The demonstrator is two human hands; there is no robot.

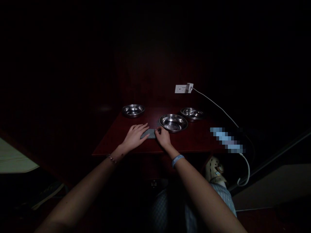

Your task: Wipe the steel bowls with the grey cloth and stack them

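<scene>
A small grey-green cloth lies flat on the dark red table, near its front edge. My left hand rests on the cloth's left end, fingers spread. At the right end, my right hand has its fingers curled together, pinching the cloth's edge. Just beyond my right hand is a shiny metal bowl. Another metal bowl stands at the back left, and a third bowl at the back right. The insides of the bowls show only reflections.
Behind the table, a white socket holds a plug with a white cable running right. A blurred light-blue object is at the right. Below it are a beige clog and my legs.
</scene>
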